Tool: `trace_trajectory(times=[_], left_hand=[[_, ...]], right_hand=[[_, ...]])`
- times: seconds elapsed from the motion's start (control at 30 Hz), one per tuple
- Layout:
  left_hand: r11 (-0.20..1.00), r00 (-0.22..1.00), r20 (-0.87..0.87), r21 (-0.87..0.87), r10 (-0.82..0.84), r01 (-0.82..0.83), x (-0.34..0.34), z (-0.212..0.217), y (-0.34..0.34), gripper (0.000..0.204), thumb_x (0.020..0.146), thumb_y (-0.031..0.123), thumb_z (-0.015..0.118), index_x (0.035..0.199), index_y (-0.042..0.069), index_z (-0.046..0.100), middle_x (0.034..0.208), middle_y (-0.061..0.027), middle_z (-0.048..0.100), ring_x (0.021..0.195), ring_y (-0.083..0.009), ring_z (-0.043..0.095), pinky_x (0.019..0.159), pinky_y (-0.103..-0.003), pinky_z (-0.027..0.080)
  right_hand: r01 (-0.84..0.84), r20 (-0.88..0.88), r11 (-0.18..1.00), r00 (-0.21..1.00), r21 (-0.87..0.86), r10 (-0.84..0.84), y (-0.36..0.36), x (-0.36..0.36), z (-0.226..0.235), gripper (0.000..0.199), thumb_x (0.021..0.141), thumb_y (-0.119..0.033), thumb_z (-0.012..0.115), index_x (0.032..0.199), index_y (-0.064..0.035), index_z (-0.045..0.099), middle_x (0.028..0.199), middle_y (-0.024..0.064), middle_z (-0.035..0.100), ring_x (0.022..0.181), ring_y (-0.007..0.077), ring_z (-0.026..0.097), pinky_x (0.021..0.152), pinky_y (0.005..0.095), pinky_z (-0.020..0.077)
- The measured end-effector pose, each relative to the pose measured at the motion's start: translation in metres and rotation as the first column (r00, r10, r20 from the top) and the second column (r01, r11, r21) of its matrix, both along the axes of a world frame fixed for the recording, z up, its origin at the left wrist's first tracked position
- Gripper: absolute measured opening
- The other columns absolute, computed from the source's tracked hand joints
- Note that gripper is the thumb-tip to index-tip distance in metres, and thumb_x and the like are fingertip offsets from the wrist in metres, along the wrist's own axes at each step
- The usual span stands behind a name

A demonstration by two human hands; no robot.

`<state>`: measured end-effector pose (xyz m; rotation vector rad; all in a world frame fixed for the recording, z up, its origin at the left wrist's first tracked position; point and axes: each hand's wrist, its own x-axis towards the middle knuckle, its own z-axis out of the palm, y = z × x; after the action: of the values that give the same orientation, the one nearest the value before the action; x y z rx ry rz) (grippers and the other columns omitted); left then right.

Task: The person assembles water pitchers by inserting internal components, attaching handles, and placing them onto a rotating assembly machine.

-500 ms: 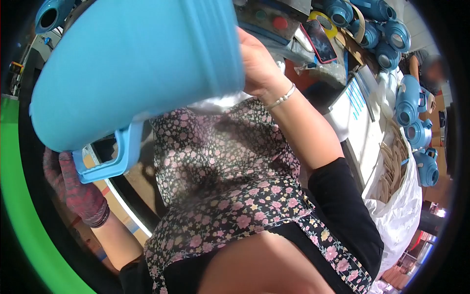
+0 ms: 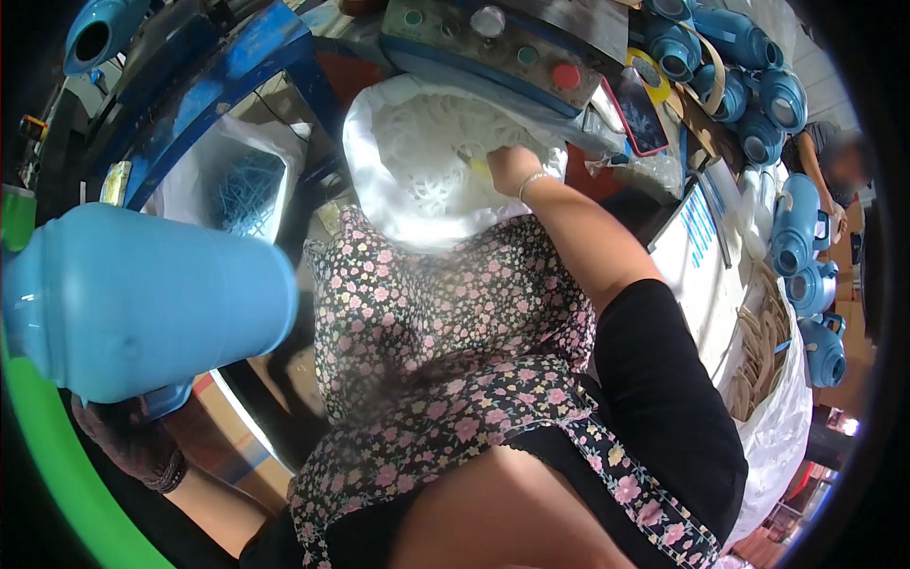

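My left hand [image 2: 133, 441], in a dark patterned knit glove, grips a light-blue thermos jug casing [image 2: 180, 303] from below at its handle [image 2: 169, 400]. The casing lies on its side in the air at the left, its wide end facing right. My right hand [image 2: 517, 171] is bare, a bracelet round the wrist, and reaches into a white bag [image 2: 365, 180] of thin white plastic rings [image 2: 436, 156]. Its fingers are curled closed, and a thin yellowish thing [image 2: 480, 167] pokes out beside them, too small to name.
Beyond the bag is a control box with a red button [image 2: 566, 76]. Left of it stands a blue metal frame [image 2: 227, 85] over a bag of blue strips [image 2: 251, 194]. A phone [image 2: 637, 116], tape roll [image 2: 654, 76] and several blue casings [image 2: 796, 213] lie right, where another person [image 2: 823, 156] works.
The casing has swung left and down, away from my chest, with my left hand. My right hand has left the casing's wide end and is now in the bag of rings.
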<state>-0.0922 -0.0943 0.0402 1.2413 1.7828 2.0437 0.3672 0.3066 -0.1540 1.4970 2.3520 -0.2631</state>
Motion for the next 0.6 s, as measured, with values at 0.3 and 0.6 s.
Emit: trace_trajectory(times=[0.3, 0.6], left_hand=[[0.807, 0.923, -0.006, -0.487, -0.386, 0.334, 0.032, 0.008, 0.026, 0.050, 0.059, 0.010, 0.077, 0.106, 0.000, 0.064, 0.095, -0.0087, 0.062, 0.081, -0.0185, 0.060, 0.070, -0.030, 0.049], [0.613, 0.772, -0.147, -0.705, -0.618, 0.357, 0.034, -0.005, 0.082, 0.054, 0.055, 0.029, 0.086, 0.099, 0.003, 0.069, 0.083, -0.0068, 0.067, 0.080, -0.0199, 0.065, 0.072, -0.033, 0.051]], right_hand=[[0.236, -0.299, 0.922, 0.896, -0.307, -0.329, -0.029, 0.034, 0.082, 0.041, 0.081, -0.032, 0.066, 0.107, -0.0004, 0.064, 0.099, 0.0153, 0.066, 0.090, 0.0257, 0.063, 0.079, 0.0358, 0.0488], [-0.351, -0.888, 0.837, 0.346, -0.421, -0.302, -0.134, -0.003, 0.175, 0.038, 0.093, -0.018, 0.051, 0.128, -0.0024, 0.050, 0.102, 0.0073, 0.062, 0.083, 0.0104, 0.057, 0.070, 0.0257, 0.0482]])
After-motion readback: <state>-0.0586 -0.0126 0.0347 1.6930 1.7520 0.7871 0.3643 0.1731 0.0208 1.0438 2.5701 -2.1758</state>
